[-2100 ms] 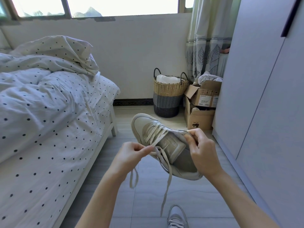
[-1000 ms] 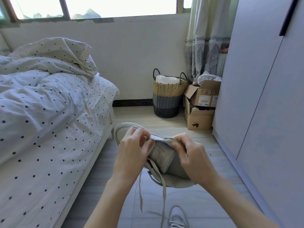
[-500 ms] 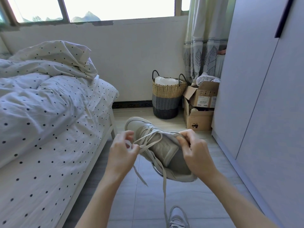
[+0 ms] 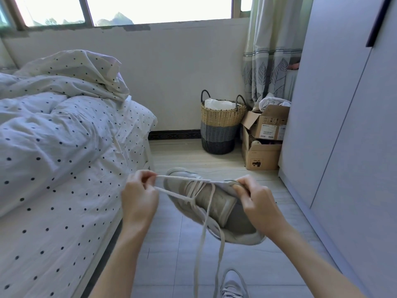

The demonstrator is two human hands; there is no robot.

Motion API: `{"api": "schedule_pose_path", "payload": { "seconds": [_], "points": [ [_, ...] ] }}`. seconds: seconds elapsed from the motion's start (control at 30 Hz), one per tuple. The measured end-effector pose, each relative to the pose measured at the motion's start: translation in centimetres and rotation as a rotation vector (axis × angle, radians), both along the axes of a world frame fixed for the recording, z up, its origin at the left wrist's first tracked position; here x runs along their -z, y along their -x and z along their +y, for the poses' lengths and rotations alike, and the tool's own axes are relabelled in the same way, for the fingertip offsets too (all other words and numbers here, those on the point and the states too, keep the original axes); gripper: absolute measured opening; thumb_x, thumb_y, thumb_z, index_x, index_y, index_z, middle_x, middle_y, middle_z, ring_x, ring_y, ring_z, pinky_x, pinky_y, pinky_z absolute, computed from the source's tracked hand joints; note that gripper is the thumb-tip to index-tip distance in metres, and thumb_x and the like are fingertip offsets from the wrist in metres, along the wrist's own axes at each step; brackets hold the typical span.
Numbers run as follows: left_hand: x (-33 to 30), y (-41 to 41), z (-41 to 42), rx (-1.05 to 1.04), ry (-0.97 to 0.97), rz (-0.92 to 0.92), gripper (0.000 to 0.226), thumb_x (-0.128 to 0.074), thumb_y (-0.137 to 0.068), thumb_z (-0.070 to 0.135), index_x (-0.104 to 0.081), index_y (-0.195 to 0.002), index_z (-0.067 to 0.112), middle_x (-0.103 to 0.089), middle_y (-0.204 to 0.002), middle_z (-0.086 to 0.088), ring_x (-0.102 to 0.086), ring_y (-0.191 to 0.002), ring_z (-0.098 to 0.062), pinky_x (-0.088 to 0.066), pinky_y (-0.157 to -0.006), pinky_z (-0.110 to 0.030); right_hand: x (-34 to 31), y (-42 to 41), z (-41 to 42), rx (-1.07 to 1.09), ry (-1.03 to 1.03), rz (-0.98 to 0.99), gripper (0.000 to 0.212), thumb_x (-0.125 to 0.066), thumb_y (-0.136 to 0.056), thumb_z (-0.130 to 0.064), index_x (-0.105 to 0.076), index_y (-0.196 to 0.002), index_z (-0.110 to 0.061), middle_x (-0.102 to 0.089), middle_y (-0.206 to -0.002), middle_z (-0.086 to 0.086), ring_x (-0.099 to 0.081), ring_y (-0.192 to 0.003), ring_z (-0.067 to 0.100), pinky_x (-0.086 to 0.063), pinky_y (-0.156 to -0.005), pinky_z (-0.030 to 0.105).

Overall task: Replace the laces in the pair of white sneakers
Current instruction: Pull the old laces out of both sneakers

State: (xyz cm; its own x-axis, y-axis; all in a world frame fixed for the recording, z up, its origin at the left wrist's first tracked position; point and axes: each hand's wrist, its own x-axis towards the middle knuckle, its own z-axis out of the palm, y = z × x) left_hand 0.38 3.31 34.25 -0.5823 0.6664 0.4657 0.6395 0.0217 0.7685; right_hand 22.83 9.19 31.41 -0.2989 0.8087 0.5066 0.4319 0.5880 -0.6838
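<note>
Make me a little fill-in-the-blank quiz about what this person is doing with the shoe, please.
1. The left hand pinches a loop of the ____ and pulls it sideways, toward the bed.
2. The right hand grips the sneaker at the edge of its ____.
3. The second sneaker rests on the ____.
4. The woven basket stands beside the cardboard ____.

Missing words: lace; opening; floor; boxes

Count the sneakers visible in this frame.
2. One sneaker is held up in the air, the right hand gripping it. The second sneaker sits on the floor at the bottom edge, partly cut off.
</note>
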Motion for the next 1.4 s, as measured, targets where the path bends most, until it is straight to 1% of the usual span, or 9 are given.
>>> {"api": "schedule_pose_path", "payload": {
  "seconds": [0.23,0.4,0.5,0.6,0.7,0.9,1.1,1.23,1.4],
  "points": [
    [1.2,-1.9,0.3,0.229,0.077,0.238,0.033,-0.056,-0.091,0.013,-0.057,-0.125,0.017,-0.052,-0.112,0.008,-0.049,-0.109,-0.014,-0.039,-0.096,-0.027,0.1,-0.4,0.5,0.060,-0.043,-0.029,0.012,-0.053,-0.094,-0.017,-0.057,-0.085,-0.010,-0.044,-0.050,-0.010,-0.049,-0.053,0.005,-0.034,-0.050,0.015],
    [1.8,-4.0,0.9,0.418,0.060,0.408,0.031,-0.058,-0.090,0.015,-0.062,-0.121,0.020,-0.058,-0.109,0.011,-0.047,-0.103,-0.005,-0.034,-0.092,-0.017,0.2,0.5,-0.3,-0.056,-0.094,-0.142,0.009,-0.052,-0.094,-0.019,-0.056,-0.090,-0.012,-0.045,-0.057,-0.016,-0.047,-0.054,0.002,-0.034,-0.052,0.017],
    [1.8,-4.1,1.2,0.403,0.069,0.279,0.010,-0.066,-0.083,0.010,-0.072,-0.089,0.016,-0.058,-0.087,0.008,-0.049,-0.074,0.003,-0.035,-0.071,-0.007,-0.2,0.7,-0.7,-0.103,-0.103,-0.160,0.009,-0.052,-0.095,-0.019,-0.056,-0.090,-0.012,-0.044,-0.056,-0.017,-0.046,-0.053,0.002,-0.034,-0.052,0.017],
    [1.4,-3.6,1.1,0.433,0.059,0.164,0.010,-0.074,-0.076,0.007,-0.073,-0.075,0.017,-0.060,-0.076,0.010,-0.055,-0.070,0.001,-0.040,-0.066,-0.009,-0.6,0.5,-0.9,-0.119,-0.083,-0.156,0.010,-0.050,-0.095,-0.018,-0.056,-0.090,-0.012,-0.043,-0.055,-0.016,-0.047,-0.054,0.001,-0.034,-0.051,0.015],
    [0.6,-2.9,0.5,0.429,0.002,0.096,0.007,-0.073,-0.077,0.010,-0.074,-0.078,0.016,-0.068,-0.074,0.010,-0.062,-0.071,0.000,-0.049,-0.068,-0.015,-0.8,0.2,-0.6,-0.106,-0.056,-0.123,0.010,-0.050,-0.095,-0.018,-0.056,-0.088,-0.013,-0.047,-0.057,-0.014,-0.048,-0.055,0.002,-0.035,-0.052,0.015],
    [-0.7,-2.5,-0.2,0.026,-0.191,-0.198,0.011,-0.058,-0.091,0.015,-0.058,-0.080,0.017,-0.058,-0.069,0.005,-0.049,-0.056,-0.005,-0.039,-0.051,-0.010,-1.3,-0.2,-0.3,0.027,-0.013,0.065,0.015,-0.053,-0.094,-0.019,-0.053,-0.079,-0.018,-0.053,-0.052,-0.018,-0.048,-0.050,0.003,-0.032,-0.048,0.014],
    [-0.7,-1.0,0.0,-0.184,-0.242,-0.539,0.011,-0.050,-0.092,0.019,-0.051,-0.102,0.016,-0.055,-0.103,-0.004,-0.051,-0.087,-0.014,-0.044,-0.075,-0.025,-1.3,-0.4,-0.1,0.068,-0.038,0.075,0.012,-0.054,-0.093,-0.018,-0.055,-0.082,-0.015,-0.047,-0.047,-0.012,-0.050,-0.052,0.003,-0.033,-0.049,0.013],
    [0.2,-2.1,0.5,0.121,0.100,-0.188,0.049,-0.050,-0.082,0.051,-0.049,-0.125,0.027,-0.052,-0.124,0.002,-0.047,-0.116,-0.018,-0.039,-0.100,-0.046,-1.2,0.1,-0.6,-0.008,-0.067,-0.010,0.010,-0.054,-0.093,-0.018,-0.057,-0.085,-0.013,-0.047,-0.053,-0.014,-0.051,-0.055,0.001,-0.035,-0.052,0.013],
    [0.5,-3.8,0.8,0.355,0.088,0.255,0.010,-0.069,-0.082,0.025,-0.072,-0.091,0.025,-0.062,-0.095,0.012,-0.049,-0.102,-0.017,-0.040,-0.089,-0.031,-1.7,0.3,-1.4,-0.075,-0.086,-0.047,0.010,-0.054,-0.093,-0.016,-0.057,-0.085,-0.012,-0.044,-0.054,-0.016,-0.048,-0.054,-0.001,-0.033,-0.052,0.011]
  ]
}}
